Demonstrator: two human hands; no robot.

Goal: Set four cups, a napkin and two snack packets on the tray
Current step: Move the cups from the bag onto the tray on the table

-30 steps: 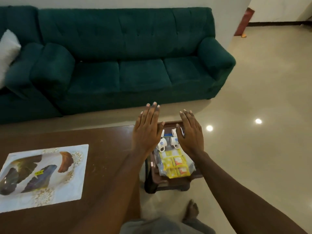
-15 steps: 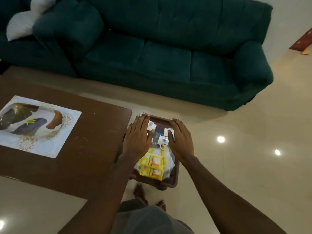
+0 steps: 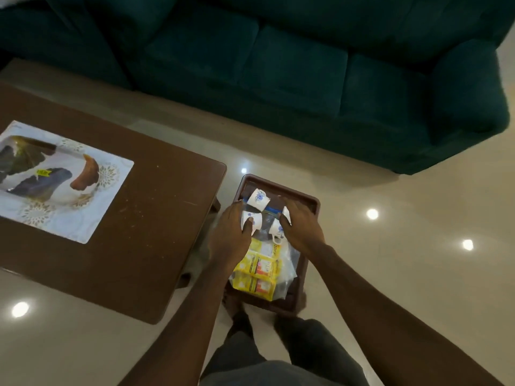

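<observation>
Several white cups with blue flowers lie on their sides on a low brown stool (image 3: 279,188) right of the table. My left hand (image 3: 230,240) curls around the near-left cup (image 3: 255,222), thumb across its side. My right hand (image 3: 302,228) covers the right cup (image 3: 287,212), beside the near-right cup (image 3: 276,232). A far cup (image 3: 257,199) lies free. Yellow snack packets (image 3: 257,271) in clear plastic sit at the stool's near end. A white printed tray (image 3: 60,185) lies flat on the brown table (image 3: 156,224), with nothing on it.
A dark green sofa (image 3: 292,65) runs along the far side. The glossy floor (image 3: 404,246) shows light reflections. My legs and feet (image 3: 239,310) stand just below the stool. A blue strip (image 3: 271,209) shows between the cups.
The view has tipped down and closer. Both hands, flat and spread above the stool earlier, have dropped onto the cups and curled their fingers around them.
</observation>
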